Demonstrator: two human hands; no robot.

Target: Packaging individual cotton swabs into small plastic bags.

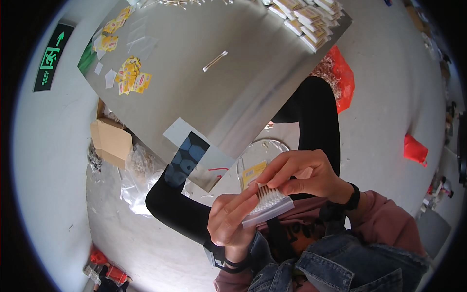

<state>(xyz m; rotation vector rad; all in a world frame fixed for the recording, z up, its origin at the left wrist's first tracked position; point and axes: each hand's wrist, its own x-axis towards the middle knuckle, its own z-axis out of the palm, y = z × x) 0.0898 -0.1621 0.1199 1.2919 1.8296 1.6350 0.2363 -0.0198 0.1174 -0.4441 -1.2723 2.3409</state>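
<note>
Seating Swabs [266, 194]

Zip bag [270, 204], 5 o'clock in view: left hand [232, 221] curled shut on its 9 o'clock edge, right hand [307, 175] pinched at 1 o'clock; keep heads [275, 198] clear of mouth strip [268, 214]; beyond, stacked packs [310, 22]

Left hand [232, 220]: bare, the lower one, fingers bent and angled toward its partner. Right hand [307, 173]: bare, slightly higher, fingers arched, thumb set near the forefinger. Right forearm [386, 220]: pink-sleeved, slanting inward. Both hands, I note: close together.
</note>
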